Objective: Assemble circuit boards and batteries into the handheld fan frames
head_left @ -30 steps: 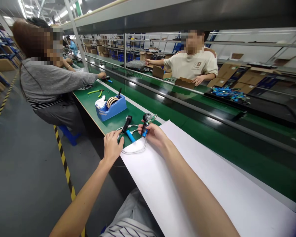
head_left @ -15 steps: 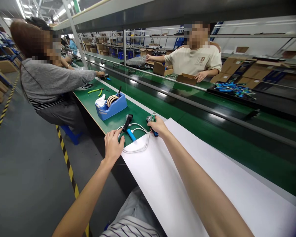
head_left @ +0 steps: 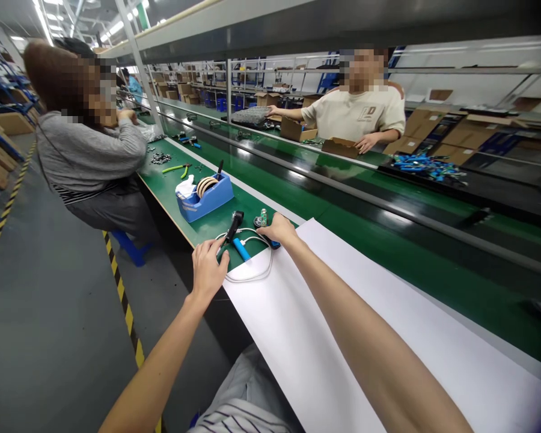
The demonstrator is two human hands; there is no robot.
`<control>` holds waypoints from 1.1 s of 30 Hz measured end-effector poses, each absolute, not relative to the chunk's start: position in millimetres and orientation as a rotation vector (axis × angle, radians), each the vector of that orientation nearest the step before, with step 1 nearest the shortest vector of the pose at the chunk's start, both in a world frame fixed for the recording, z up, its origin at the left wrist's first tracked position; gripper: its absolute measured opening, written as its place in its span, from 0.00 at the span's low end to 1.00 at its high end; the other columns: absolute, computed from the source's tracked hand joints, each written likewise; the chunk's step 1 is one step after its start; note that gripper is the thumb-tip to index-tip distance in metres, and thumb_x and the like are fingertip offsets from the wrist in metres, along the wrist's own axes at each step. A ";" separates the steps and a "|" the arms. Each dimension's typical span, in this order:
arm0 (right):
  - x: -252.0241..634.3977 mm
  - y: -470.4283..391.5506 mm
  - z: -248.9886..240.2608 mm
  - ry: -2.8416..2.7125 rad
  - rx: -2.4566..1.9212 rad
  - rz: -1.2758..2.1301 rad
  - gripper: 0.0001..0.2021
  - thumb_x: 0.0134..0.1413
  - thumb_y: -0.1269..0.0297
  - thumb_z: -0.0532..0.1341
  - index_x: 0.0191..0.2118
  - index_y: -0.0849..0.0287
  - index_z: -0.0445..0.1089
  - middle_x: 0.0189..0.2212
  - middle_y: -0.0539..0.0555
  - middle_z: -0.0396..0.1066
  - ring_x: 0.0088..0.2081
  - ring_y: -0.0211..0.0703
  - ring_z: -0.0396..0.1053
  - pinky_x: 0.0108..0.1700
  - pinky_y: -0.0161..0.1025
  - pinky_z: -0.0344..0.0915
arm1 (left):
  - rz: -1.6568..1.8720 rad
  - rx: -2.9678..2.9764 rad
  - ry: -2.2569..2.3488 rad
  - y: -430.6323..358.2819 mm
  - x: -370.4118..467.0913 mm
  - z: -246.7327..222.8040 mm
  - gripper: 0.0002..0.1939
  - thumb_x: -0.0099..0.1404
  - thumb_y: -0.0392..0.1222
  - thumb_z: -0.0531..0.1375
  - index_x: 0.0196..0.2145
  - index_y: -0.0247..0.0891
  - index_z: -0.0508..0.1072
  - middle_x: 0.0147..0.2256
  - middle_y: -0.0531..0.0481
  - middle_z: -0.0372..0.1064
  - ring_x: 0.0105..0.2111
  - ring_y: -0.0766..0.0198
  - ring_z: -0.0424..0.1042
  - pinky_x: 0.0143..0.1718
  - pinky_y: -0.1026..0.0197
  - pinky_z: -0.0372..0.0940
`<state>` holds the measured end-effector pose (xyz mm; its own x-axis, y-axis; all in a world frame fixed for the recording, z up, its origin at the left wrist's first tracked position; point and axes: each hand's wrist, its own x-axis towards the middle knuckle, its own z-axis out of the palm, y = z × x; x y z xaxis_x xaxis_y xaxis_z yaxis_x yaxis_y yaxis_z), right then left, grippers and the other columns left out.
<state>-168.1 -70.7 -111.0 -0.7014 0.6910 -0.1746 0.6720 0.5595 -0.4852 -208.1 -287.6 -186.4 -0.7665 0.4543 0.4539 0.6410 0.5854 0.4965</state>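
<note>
My left hand (head_left: 207, 270) is at the near edge of the green bench, fingers curled around the lower end of a black round-headed handheld piece (head_left: 235, 225). To the right, my right hand (head_left: 278, 230) pinches a small circuit-board assembly (head_left: 263, 218) with a round metal part; a blue end shows below my fingers. Between my hands lies a blue cylinder (head_left: 241, 249), which looks like a battery cell. A white cable (head_left: 256, 278) loops around it and over the edge of the white sheet (head_left: 306, 313). My fingers hide part of both held pieces.
A blue tape dispenser (head_left: 207, 201) stands ahead, with green-handled pliers (head_left: 177, 168) beyond. A conveyor (head_left: 342, 207) runs along the right. One co-worker (head_left: 90, 144) sits at left, another (head_left: 360, 114) works across the line near a pile of blue parts (head_left: 426, 167).
My right hand has moved slightly left with the circuit-board assembly, nearer the black piece. My left hand stays in place. The left co-worker's arm has drawn back from the line.
</note>
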 end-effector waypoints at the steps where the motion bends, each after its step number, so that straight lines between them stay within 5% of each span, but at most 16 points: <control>1: -165.0 -72.0 -111.5 -2.763 -1.190 0.814 0.29 0.48 0.54 0.69 0.53 0.63 0.65 0.53 0.65 0.70 0.54 0.58 0.70 0.48 0.43 0.67 | -0.957 -0.900 -2.542 -287.6 -208.1 -185.8 0.19 0.68 0.41 0.54 0.55 0.42 0.72 0.48 0.43 0.71 0.52 0.51 0.68 0.57 0.47 0.58; 10: -149.4 -82.9 -111.5 -2.822 -1.105 0.761 0.26 0.53 0.50 0.66 0.51 0.63 0.68 0.51 0.65 0.72 0.52 0.61 0.70 0.46 0.45 0.65 | -0.962 -0.884 -2.577 -289.2 -214.2 -175.6 0.16 0.68 0.43 0.55 0.51 0.43 0.74 0.48 0.44 0.73 0.51 0.49 0.69 0.54 0.47 0.60; 14: -134.4 -77.3 -114.9 -2.756 -1.053 0.776 0.25 0.61 0.45 0.57 0.51 0.62 0.70 0.48 0.64 0.73 0.51 0.59 0.70 0.45 0.44 0.64 | -0.947 -0.876 -2.594 -288.7 -219.6 -168.8 0.15 0.67 0.44 0.56 0.49 0.42 0.75 0.47 0.45 0.74 0.51 0.49 0.69 0.52 0.47 0.61; 19: -99.1 -68.6 -122.6 -2.637 -0.998 0.786 0.18 0.67 0.53 0.51 0.50 0.58 0.71 0.46 0.58 0.75 0.47 0.50 0.71 0.44 0.40 0.62 | -0.904 -0.869 -2.611 -276.4 -230.1 -159.0 0.15 0.67 0.47 0.58 0.49 0.41 0.75 0.48 0.44 0.74 0.51 0.48 0.69 0.52 0.47 0.61; 23: -58.3 -61.2 -132.9 -2.524 -0.910 0.809 0.15 0.66 0.58 0.52 0.46 0.57 0.72 0.45 0.56 0.74 0.43 0.46 0.71 0.45 0.39 0.62 | -0.864 -0.858 -2.655 -263.8 -237.6 -152.2 0.18 0.66 0.53 0.60 0.49 0.41 0.76 0.48 0.43 0.74 0.50 0.45 0.70 0.50 0.46 0.62; 33: 3.3 -42.6 -157.2 -2.351 -0.922 0.941 0.17 0.60 0.52 0.54 0.41 0.56 0.75 0.43 0.56 0.76 0.39 0.50 0.71 0.40 0.45 0.66 | -0.847 -0.837 -2.737 -245.8 -246.7 -143.0 0.15 0.63 0.46 0.64 0.47 0.43 0.79 0.39 0.48 0.78 0.38 0.54 0.76 0.38 0.57 0.66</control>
<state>3.3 -42.6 -157.2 -0.6792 0.7186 0.1493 0.4169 0.5452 -0.7273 -246.7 -245.8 -143.0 -0.8315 0.4669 0.3010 0.5553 0.6837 0.4735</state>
